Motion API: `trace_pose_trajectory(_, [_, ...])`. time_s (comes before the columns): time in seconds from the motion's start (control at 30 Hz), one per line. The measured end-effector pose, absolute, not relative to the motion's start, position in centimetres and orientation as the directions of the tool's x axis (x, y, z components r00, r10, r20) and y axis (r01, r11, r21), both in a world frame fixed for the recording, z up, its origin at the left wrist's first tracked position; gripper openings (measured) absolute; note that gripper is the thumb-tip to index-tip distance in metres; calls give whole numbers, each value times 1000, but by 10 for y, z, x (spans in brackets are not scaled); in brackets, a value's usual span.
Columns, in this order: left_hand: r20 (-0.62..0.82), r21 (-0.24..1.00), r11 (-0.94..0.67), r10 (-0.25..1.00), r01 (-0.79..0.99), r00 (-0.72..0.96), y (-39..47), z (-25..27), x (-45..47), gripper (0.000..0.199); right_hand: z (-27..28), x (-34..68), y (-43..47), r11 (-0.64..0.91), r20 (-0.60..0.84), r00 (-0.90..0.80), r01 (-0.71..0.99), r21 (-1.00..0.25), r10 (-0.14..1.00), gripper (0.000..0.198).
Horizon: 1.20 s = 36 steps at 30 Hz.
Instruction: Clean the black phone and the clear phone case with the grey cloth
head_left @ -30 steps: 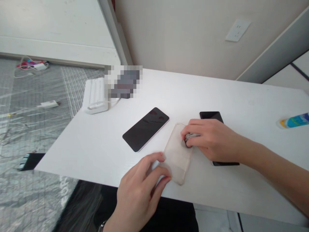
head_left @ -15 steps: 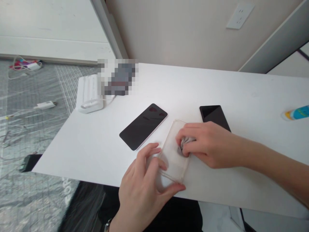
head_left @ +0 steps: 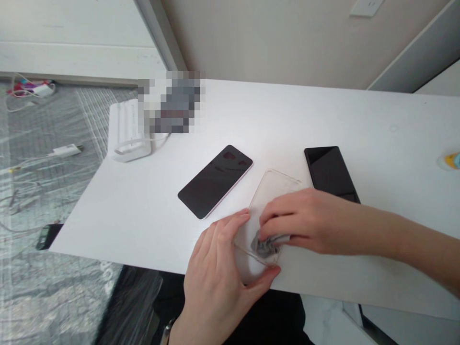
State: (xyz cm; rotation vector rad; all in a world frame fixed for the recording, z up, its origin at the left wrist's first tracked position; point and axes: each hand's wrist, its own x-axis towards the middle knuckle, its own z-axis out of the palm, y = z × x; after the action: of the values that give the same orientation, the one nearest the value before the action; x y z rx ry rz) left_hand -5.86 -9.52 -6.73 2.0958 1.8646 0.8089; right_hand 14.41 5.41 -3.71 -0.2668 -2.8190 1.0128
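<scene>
Clear phone case: on the near part of the white table, slanted with its far end towards the right; whether its near end is slightly raised, I cannot tell.
Left hand: fingers and thumb spread wide around the near end of the case, fingertips on the left long edge, thumb at the near right corner; it has hold of the rim only, which probably braces a light thing against sliding and leaves the middle free.
Right hand: over the case from the right, fingers curled closely together around a wad.
Grey cloth: that wad, bunched under the right fingers and against the case close to its near end; crumpled like this, it likely makes a firmer pad to press with.
Phone with pale edge: flat, dark screen up, just left of the case, apart from both hands; its place there gives the hands room.
Black slab: flat on the right, phone-like, its near part hidden by the right arm.
White block: far left with a cable, beside a blurred dark object, both well away from the hands.
</scene>
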Motion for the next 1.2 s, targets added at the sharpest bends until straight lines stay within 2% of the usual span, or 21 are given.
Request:
trace_pose_trajectory(0.07, [243,516,-159,969,842,34,-95,-67,-59,85,-41,135,38,779,79,-982,87,-621,173,20])
trace_pose_trajectory(0.2, [257,516,-164,966,841,30,-94,-67,-57,84,-52,120,16,866,211,-923,196,-461,321,15])
trace_pose_trajectory(0.3, [259,516,-161,965,841,26,-94,-67,-56,81,-56,116,12,862,246,-890,250,-441,384,16])
trace_pose_trajectory(0.4, [240,525,-141,971,840,13,-94,-67,-54,82,-52,116,15,838,171,-915,244,-487,366,16])
trace_pose_trajectory(0.53, [238,516,-132,971,846,6,-93,-67,-52,84,-35,122,26,817,-35,-967,232,-529,252,17])
trace_pose_trajectory(0.67, [243,510,-153,970,847,29,-92,-67,-52,78,-19,134,46,801,-112,-951,303,-517,288,17])
trace_pose_trajectory(0.73, [243,504,-163,969,848,42,-92,-66,-53,76,-16,141,60,824,-100,-928,366,-432,360,17])
trace_pose_trajectory(0.87, [247,505,-170,968,846,47,-92,-65,-54,74,-21,146,76,826,18,-829,556,-91,559,13])
trace_pose_trajectory(0.93, [243,508,-163,969,845,41,-92,-64,-54,75,-26,140,66,797,97,-796,603,39,598,17])
trace_pose_trajectory(0.97, [238,510,-158,970,846,38,-92,-64,-53,75,-29,135,56,803,125,-803,593,60,583,19])
trace_pose_trajectory(1.03, [241,512,-155,970,845,32,-92,-64,-53,75,-34,126,33,858,160,-848,514,10,506,22])
trace_pose_trajectory(1.13, [263,505,-166,964,847,32,-91,-65,-52,74,-39,119,11,934,210,-914,315,-170,347,20])
trace_pose_trajectory(1.2, [267,503,-171,963,847,36,-91,-65,-53,74,-41,121,17,941,208,-930,257,-221,303,18])
